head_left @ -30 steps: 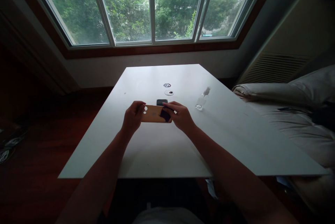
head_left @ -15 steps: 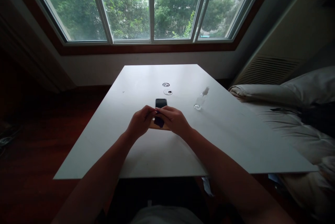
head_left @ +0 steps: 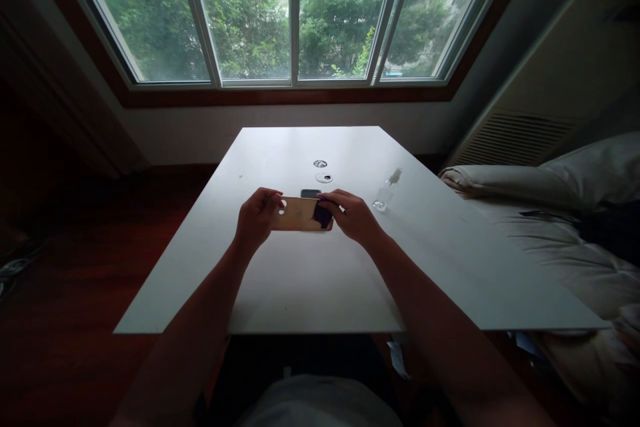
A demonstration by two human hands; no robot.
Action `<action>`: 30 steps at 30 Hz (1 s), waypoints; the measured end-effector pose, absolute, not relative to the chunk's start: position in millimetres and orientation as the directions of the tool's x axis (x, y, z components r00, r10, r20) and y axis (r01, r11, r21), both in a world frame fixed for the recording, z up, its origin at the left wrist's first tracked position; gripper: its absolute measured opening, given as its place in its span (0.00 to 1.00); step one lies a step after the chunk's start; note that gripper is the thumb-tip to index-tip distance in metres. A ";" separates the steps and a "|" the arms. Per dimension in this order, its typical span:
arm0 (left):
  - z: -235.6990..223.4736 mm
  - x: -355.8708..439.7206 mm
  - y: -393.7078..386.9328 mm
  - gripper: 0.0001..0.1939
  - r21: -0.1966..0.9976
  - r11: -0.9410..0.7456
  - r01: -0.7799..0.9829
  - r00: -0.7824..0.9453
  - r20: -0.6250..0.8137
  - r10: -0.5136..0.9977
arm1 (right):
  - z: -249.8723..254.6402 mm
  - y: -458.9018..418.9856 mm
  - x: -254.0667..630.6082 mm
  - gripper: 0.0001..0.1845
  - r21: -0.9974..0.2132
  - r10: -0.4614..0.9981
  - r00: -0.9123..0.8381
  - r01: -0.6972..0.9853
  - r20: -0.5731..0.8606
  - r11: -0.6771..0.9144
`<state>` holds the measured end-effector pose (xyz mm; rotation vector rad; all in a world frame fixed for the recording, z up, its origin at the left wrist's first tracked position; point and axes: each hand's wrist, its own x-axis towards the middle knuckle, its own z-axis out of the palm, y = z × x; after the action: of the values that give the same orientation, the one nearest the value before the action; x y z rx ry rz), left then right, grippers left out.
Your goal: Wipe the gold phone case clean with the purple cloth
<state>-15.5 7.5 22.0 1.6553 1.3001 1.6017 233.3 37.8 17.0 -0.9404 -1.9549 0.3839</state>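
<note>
A tan phone case [head_left: 299,215] with round camera holes is held sideways above the table, its broad face towards me. My left hand [head_left: 257,217] is closed on its left end, beside the holes. At the other end, my right hand [head_left: 351,212] is closed on a dark purple cloth [head_left: 321,215], which lies against the case's right part. Just behind the case, a dark phone [head_left: 311,193] rests on the table, mostly hidden by the case.
Two small round pieces [head_left: 322,171] lie on the white table [head_left: 300,287] beyond the phone. To the right stands a clear spray bottle [head_left: 387,190]. A bed with pale bedding [head_left: 500,214] is beside the table, and a window [head_left: 295,14] faces me.
My hands have moved apart, and the case has turned so that its whole length shows between them. The cloth has shifted from the middle to the case's right end.
</note>
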 end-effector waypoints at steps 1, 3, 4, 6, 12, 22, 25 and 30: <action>21.2 -16.0 8.3 0.11 0.860 -0.420 0.291 -0.152 0.475 0.867 | 16.9 37.7 232.8 0.14 -0.579 0.739 -0.308 0.470 0.600 0.666; 18.4 -16.0 9.9 0.11 0.861 -0.416 0.293 -0.163 0.474 0.865 | 16.5 36.8 230.1 0.14 -0.545 0.726 -0.323 0.496 0.607 0.676; 16.6 -15.6 10.6 0.11 0.860 -0.416 0.295 -0.166 0.475 0.864 | 16.2 36.2 228.1 0.14 -0.525 0.719 -0.327 0.512 0.613 0.680; 12.9 -13.8 10.7 0.10 0.856 -0.416 0.307 -0.158 0.477 0.864 | 14.9 34.4 222.9 0.14 -0.480 0.703 -0.337 0.544 0.626 0.688; 8.2 -3.3 0.6 0.08 0.818 -0.445 0.364 -0.031 0.488 0.872 | 8.6 23.8 209.3 0.16 -0.387 0.668 -0.410 0.581 0.621 0.716; 18.5 -16.0 6.8 0.11 0.847 -0.431 0.311 -0.206 0.503 0.840 | 6.9 43.2 233.2 0.15 -0.688 0.768 -0.358 0.348 0.531 0.637; 15.8 -15.2 9.2 0.11 0.860 -0.415 0.297 -0.174 0.476 0.862 | 2.1 45.7 236.7 0.15 -0.678 0.768 -0.377 0.366 0.519 0.638; 6.7 -1.4 6.2 0.10 0.848 -0.411 0.335 -0.049 0.452 0.891 | -0.7 35.7 225.4 0.12 -0.670 0.775 -0.418 0.399 0.474 0.625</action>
<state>-1.4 6.2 6.7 1.7386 1.2997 1.4758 225.4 35.7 -0.7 -0.9189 -2.0465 0.5963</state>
